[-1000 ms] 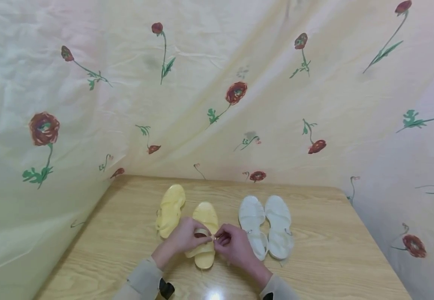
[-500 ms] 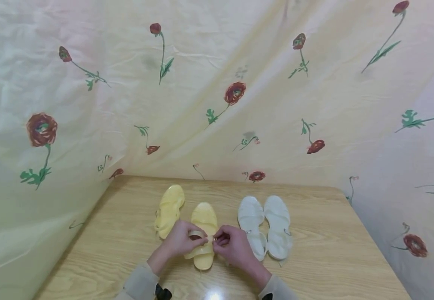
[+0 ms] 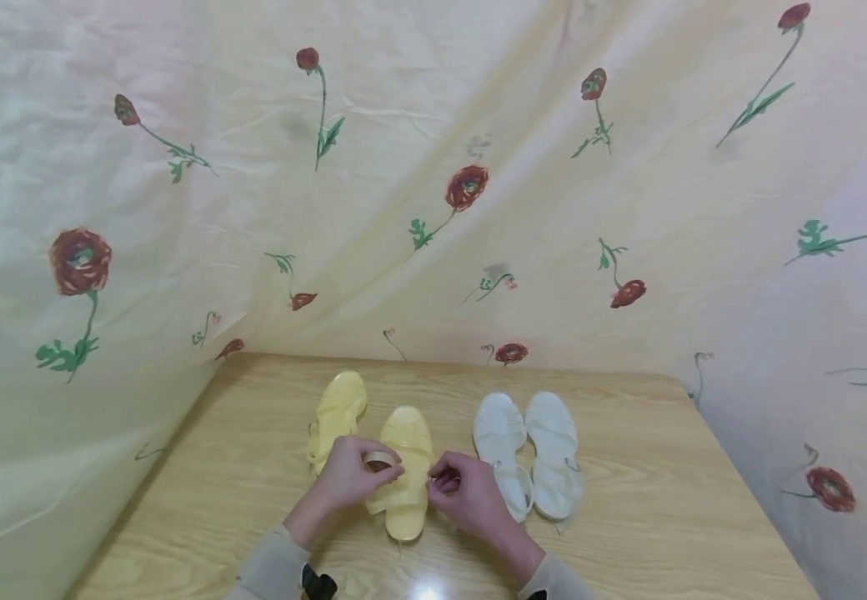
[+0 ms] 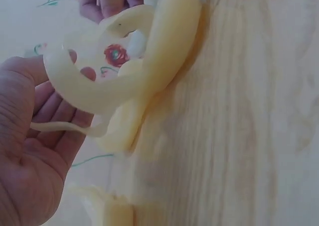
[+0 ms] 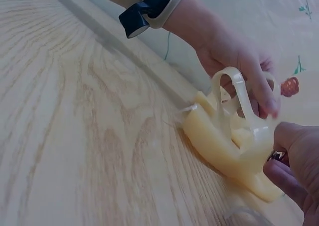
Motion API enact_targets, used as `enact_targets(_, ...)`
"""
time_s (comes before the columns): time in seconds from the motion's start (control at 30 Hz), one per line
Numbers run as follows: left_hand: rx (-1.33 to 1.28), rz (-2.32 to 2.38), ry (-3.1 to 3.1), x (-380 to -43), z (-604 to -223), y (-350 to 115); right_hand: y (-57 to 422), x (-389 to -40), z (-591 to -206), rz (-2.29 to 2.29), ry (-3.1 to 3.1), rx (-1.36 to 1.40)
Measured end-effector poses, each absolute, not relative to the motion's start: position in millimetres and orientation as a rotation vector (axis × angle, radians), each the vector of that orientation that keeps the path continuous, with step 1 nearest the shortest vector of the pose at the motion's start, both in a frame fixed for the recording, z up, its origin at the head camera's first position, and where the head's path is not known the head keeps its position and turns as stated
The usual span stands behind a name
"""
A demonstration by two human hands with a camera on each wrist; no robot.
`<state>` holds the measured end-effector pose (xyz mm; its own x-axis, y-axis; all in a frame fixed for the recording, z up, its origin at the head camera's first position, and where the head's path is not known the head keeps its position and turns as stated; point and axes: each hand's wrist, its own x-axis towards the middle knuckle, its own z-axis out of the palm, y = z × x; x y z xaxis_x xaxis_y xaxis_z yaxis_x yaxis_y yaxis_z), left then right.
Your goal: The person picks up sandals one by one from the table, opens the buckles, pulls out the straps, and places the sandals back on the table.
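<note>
Left hand (image 3: 347, 477) has drawn away from the right hand (image 3: 467, 492), widening the gap above the nearer yellow sandal (image 3: 409, 483).
Head view: that sandal lies on the worktop (image 3: 643, 475) between the hands, the left pinching its raised strap (image 3: 381, 457); the other yellow sandal (image 3: 340, 406) lies left, the white sandals (image 3: 499, 425) right. Left wrist view: the strap loops up beside the left thumb and fingers. Right wrist view: the right fingers pinch a small metal part (image 5: 274, 156), likely the buckle. Strap work seems under way but unfinished; whether anything is threaded I cannot tell.
</note>
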<state>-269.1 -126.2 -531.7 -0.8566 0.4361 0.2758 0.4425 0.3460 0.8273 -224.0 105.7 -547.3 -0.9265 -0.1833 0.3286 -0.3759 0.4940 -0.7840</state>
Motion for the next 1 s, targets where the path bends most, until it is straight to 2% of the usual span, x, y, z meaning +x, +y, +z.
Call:
enact_targets(0.2, -0.713, -1.452, -2.562, -262, -530, -119, 101, -223, -547, 1.277, -2.582, 0.514)
enact_targets(0.4, -0.560, -1.521, -2.532, -250, -529, -111, 96, -221, -545, 1.287, -2.598, 0.402)
enact_targets(0.63, -0.421, -1.394, -2.575, -240, -534, -106, 92, -215, -538, 1.327, -2.616, 0.261)
enact_targets(0.8, -0.376, -1.374, -2.694, -238, -537, -106, 88, -211, -533, 1.492, -2.671, 0.254)
enact_targets(1.0, -0.364, -1.456, -2.724, -241, -540, -100, 76, -211, -530, 1.838, -2.595, 0.082)
